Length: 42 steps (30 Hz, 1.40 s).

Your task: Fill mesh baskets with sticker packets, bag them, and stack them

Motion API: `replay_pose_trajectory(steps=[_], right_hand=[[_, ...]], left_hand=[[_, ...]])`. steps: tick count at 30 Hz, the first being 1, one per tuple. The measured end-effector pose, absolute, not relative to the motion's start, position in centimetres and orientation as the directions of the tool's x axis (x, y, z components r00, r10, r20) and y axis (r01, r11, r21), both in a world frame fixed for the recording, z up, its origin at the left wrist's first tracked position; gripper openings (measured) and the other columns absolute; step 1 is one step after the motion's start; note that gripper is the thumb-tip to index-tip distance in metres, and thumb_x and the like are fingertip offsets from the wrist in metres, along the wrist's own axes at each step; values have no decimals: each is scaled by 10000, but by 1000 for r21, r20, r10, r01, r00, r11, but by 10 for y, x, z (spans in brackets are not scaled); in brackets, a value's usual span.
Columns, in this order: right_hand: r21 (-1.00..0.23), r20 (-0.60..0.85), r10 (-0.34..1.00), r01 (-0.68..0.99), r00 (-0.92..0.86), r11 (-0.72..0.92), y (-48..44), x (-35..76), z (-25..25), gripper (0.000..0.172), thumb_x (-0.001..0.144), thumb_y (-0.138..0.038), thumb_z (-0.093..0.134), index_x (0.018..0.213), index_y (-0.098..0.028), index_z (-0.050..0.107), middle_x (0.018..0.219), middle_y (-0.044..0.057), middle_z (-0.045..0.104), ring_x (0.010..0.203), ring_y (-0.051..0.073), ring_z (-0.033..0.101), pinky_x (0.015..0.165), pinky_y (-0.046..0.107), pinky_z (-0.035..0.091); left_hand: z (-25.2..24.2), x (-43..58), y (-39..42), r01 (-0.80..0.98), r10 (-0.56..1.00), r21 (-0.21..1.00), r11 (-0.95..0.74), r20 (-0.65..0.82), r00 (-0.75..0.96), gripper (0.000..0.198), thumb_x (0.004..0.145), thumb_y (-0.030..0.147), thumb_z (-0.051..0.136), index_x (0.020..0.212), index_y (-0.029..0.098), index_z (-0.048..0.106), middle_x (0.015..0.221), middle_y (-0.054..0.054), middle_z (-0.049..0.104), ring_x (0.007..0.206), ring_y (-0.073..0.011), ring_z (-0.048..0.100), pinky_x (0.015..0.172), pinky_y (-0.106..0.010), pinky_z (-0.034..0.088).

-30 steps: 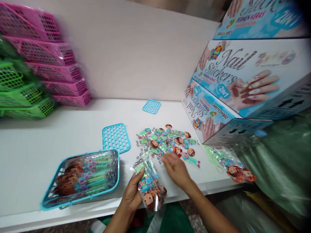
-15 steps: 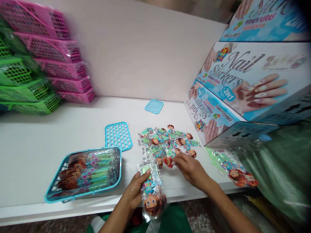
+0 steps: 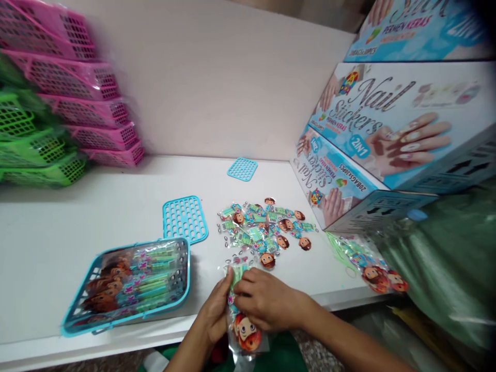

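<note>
At the table's front edge, my left hand (image 3: 214, 312) is closed around a small stack of clear plastic packets (image 3: 245, 336) printed with a cartoon face. My right hand (image 3: 273, 302) lies over the same stack, fingers curled, pressing a packet with a red-haired face onto it. Its fingertips are partly hidden. Just beyond both hands spreads a loose pile of similar packets (image 3: 258, 235) with green strips and cartoon heads. To the left, a blue plastic basket (image 3: 188, 268) holds rows of bundled packets (image 3: 145, 276).
Two blue perforated panels (image 3: 186, 219) lie on the white table. Wrapped pink baskets (image 3: 73, 77) and green baskets (image 3: 34, 150) are stacked at left. Nail-sticker boxes (image 3: 387, 119) rise at right. More packets (image 3: 374, 274) and green strips lie near the right edge, beside green plastic sheeting (image 3: 453, 263).
My right hand has moved left from the pile to the stack, bringing a red-haired packet onto it. My left hand still holds the stack. The view has shifted slightly.
</note>
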State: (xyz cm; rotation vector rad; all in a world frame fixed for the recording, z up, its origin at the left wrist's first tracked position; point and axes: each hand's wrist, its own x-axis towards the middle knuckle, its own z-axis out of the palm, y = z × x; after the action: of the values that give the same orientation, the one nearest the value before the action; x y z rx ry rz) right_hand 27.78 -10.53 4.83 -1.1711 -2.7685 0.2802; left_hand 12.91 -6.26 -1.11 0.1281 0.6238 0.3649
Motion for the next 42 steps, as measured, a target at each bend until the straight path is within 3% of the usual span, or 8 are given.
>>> replay_pose_trajectory(steps=[7, 11, 18, 23, 27, 31, 37, 42], right_hand=[[-620, 195, 969, 746, -153, 243, -89, 289, 12, 151, 907, -262, 443, 1004, -198, 539, 944, 47, 621, 872, 156, 563, 788, 276, 441], [-394, 79, 944, 880, 321, -266, -61, 325, -10, 339, 820, -386, 597, 1069, -156, 583, 1061, 137, 602, 1011, 267, 538, 857, 377, 411], [-427, -3, 939, 849, 345, -313, -61, 357, -6, 195, 833, -280, 510, 894, -168, 658, 929, 84, 649, 896, 215, 575, 790, 321, 414], [-916, -254, 954, 277, 161, -291, -87, 313, 6, 338, 809, -490, 563, 900, -176, 648, 769, 5, 629, 627, 128, 537, 555, 239, 406], [-959, -225, 972, 162, 65, -233, -97, 279, 0, 329, 783, -501, 617, 811, -175, 656, 749, 1, 640, 641, 125, 540, 595, 242, 412], [-784, -49, 957, 583, 286, -214, -88, 307, -7, 337, 845, -505, 541, 849, -189, 657, 820, 28, 658, 746, 162, 579, 698, 275, 431], [-124, -29, 904, 896, 426, -426, -72, 360, -18, 389, 891, -427, 467, 1145, -162, 598, 1059, 143, 638, 994, 280, 586, 781, 357, 435], [-84, -78, 923, 921, 376, -382, -71, 370, -13, 289, 902, -224, 378, 965, -113, 638, 920, 156, 678, 844, 269, 640, 715, 354, 444]], left_hand=[[-14, 121, -60, -419, 474, 239, 876, -589, 655, 197, 784, 256, 692, 960, 170, 665, 734, -74, 719, 857, -288, 702, 835, -435, 531], [-10, 118, -54, -439, 465, 208, 874, -622, 630, 233, 779, 244, 699, 987, 148, 659, 782, -97, 731, 870, -295, 704, 851, -443, 529], [-16, 115, -51, -522, 506, 159, 838, -585, 634, 249, 806, 222, 667, 1022, 103, 636, 875, -112, 745, 911, -275, 701, 916, -423, 508], [-19, 122, -53, -552, 559, 164, 817, -460, 690, 365, 856, 270, 608, 1181, 105, 601, 1008, -125, 732, 992, -272, 678, 983, -424, 466], [-20, 119, -53, -543, 550, 156, 825, -443, 708, 356, 867, 283, 594, 1161, 84, 618, 1001, -134, 732, 996, -276, 676, 966, -413, 483], [-20, 112, -48, -573, 583, 209, 792, -535, 611, 306, 855, 241, 609, 1126, 101, 632, 937, -115, 742, 913, -249, 702, 891, -377, 535], [-20, 111, -46, -564, 582, 233, 792, -566, 584, 259, 818, 207, 656, 1057, 112, 629, 817, -79, 737, 805, -220, 716, 833, -350, 550], [-17, 114, -50, -481, 545, 280, 831, -582, 603, 255, 762, 246, 724, 974, 134, 636, 728, -52, 711, 772, -229, 710, 842, -381, 523]])
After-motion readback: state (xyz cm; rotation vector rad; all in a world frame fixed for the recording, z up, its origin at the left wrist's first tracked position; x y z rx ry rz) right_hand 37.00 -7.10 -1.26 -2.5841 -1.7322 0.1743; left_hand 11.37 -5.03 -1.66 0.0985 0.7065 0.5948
